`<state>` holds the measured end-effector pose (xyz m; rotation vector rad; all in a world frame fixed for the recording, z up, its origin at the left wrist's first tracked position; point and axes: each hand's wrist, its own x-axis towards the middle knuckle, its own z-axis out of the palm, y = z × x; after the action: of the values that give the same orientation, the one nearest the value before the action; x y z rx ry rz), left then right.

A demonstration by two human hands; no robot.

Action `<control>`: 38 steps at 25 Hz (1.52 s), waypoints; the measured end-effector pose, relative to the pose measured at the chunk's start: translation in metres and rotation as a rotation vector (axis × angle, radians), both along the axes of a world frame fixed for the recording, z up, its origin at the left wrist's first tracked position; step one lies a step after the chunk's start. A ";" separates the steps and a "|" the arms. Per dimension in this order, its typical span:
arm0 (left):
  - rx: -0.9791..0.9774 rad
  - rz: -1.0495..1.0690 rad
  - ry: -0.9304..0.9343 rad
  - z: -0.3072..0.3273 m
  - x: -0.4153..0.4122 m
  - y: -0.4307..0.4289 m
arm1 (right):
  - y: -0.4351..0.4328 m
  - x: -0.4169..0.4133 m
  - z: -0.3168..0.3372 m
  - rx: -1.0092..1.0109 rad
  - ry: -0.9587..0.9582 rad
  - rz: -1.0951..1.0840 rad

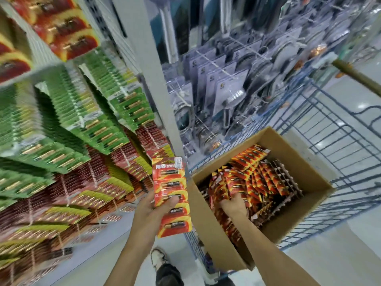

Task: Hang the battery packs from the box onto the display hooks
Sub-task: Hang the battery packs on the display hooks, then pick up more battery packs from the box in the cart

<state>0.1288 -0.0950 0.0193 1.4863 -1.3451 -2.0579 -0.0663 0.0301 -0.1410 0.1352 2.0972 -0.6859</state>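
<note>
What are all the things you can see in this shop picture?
Held battery strip: one, red-orange, in the left hand, beside the box.
Cardboard box: one, brown, open, in the cart.
Boxed battery packs: many, red-orange, inside the cardboard box.
Cart: one, blue wire, right.
Green packs: many, green, hanging on the display, left.
Red packs: many, dark red with yellow-green, hanging below the green ones.
Grey packs: many, grey-blue, hanging behind the cart.
Post: one, white, centre.
Shoe: one, white, on the floor, bottom.
Left hand: one, grips the strip.
Right hand: one, in the box, fingers hidden among packs.
</note>
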 end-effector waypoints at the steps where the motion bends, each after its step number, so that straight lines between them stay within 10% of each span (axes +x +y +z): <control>1: 0.011 0.023 0.014 0.004 0.007 -0.002 | 0.004 0.000 0.010 -0.037 -0.033 -0.024; 18: -0.030 0.314 0.405 0.125 0.112 -0.066 | -0.056 0.106 0.288 -0.999 -0.158 -0.116; 38: -0.527 0.524 0.473 0.254 0.157 -0.141 | -0.148 0.156 0.354 -1.164 -0.305 0.000</control>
<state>0.2855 -0.2363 0.2734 0.9154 -1.0467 -1.4441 0.0900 -0.1180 0.2135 -0.3858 1.1561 -1.6409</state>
